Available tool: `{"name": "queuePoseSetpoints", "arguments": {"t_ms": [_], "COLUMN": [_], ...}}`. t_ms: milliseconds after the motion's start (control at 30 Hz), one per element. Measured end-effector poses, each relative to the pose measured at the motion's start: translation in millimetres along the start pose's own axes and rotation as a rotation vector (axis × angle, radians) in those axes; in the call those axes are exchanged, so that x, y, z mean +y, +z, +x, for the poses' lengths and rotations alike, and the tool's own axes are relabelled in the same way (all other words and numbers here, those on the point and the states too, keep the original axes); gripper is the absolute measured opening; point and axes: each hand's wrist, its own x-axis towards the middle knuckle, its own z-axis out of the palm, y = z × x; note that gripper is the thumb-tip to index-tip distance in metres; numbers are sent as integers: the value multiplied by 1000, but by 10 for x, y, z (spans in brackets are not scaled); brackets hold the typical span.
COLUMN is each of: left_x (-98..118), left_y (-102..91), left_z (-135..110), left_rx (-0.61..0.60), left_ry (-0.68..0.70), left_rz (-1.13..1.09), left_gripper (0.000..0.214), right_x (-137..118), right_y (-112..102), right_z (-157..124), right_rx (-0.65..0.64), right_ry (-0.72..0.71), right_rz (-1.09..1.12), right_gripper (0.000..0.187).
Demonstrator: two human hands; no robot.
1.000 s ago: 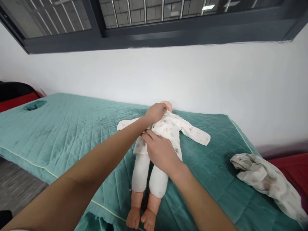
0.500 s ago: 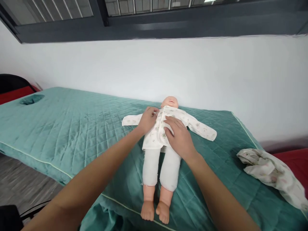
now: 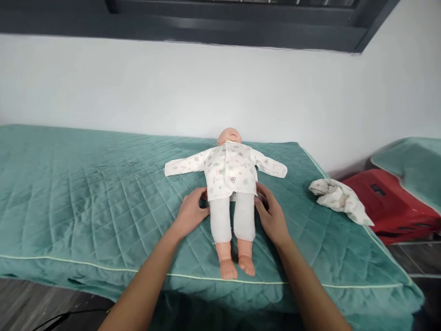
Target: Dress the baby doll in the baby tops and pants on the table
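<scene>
A baby doll [image 3: 230, 135] lies on its back on the green quilted bed cover [image 3: 138, 202], its feet toward me. It wears a white printed baby shirt [image 3: 232, 170], with both sleeves spread to the sides, and its legs are covered in white cloth. My left hand [image 3: 191, 209] is at the shirt's lower left edge by the hip, its fingers curled against the hem. On the opposite side, my right hand [image 3: 272, 214] has its curled fingers at the lower right hem. The fingertips of both hands are partly hidden by the shirt and doll.
A crumpled white printed cloth [image 3: 339, 197] lies at the bed's right edge. Beyond it stands a red plastic object [image 3: 382, 193], partly under green fabric. A white wall [image 3: 193, 87] rises behind the doll, with a dark window frame [image 3: 234, 27] above.
Both hands have moved from the shirt's chest down to its lower side edges. The front now lies closed and flatter. The camera view has turned right.
</scene>
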Motion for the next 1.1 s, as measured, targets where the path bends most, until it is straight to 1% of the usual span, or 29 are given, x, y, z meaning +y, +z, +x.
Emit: {"name": "queuePoseSetpoints", "arguments": {"t_ms": [33, 100, 200, 300, 433, 533, 600, 700, 733, 800, 867, 933, 967, 1033, 1100], "left_x": [2, -18, -75, -107, -78, -69, -92, -154, -173, -192, -182, -149, -127, -82, -42], "left_y": [9, 42, 97, 113, 72, 37, 21, -2, -10, -26, -39, -42, -36, -7, 46], "left_z": [-13, -16, 15, 42, -8, -70, -86, -66, -49, -3, 67, 171, 235, 385, 554], "left_rx": [7, 40, 96, 169, 248, 281, 299, 330, 336, 349, 335, 262, 201, 74, -14], "left_ry": [-2, -14, 0, 6, -29, -47, -22, 61, 62, -8, -116, -192, -215, -263, -308], "left_rz": [38, 115, 206, 197, 57, -11, -102, -409, -529, -712, -842, -986, -1065, -1195, -1258], "left_gripper": [35, 23, 5, 2, 6, 7, 7, 17, 23, 26, 23, 23, 25, 30, 37], "right_x": [8, 7, -18, -39, -52, -63, -76, -81, -71, -29, 26, 70, 83, 91, 93], "right_y": [10, 38, 80, 99, 67, 15, -11, -32, -36, -44, -52, -57, -55, -36, 20], "right_z": [-34, -39, 50, 149, 164, 73, 1, -60, -58, -11, 93, 246, 336, 532, 735], "right_rx": [45, 97, 120, 131, 172, 195, 204, 204, 198, 184, 145, 54, 3, -103, -156], "right_ry": [21, 33, 64, 75, 66, 88, 110, 154, 166, 178, 183, 197, 205, 231, 274], "right_rz": [-23, -84, -162, -170, -183, -198, -205, -129, -59, 150, 389, 539, 569, 582, 602], "right_gripper": [45, 40, 30, 22, 23, 20, 17, 16, 19, 32, 42, 39, 41, 57, 68]}}
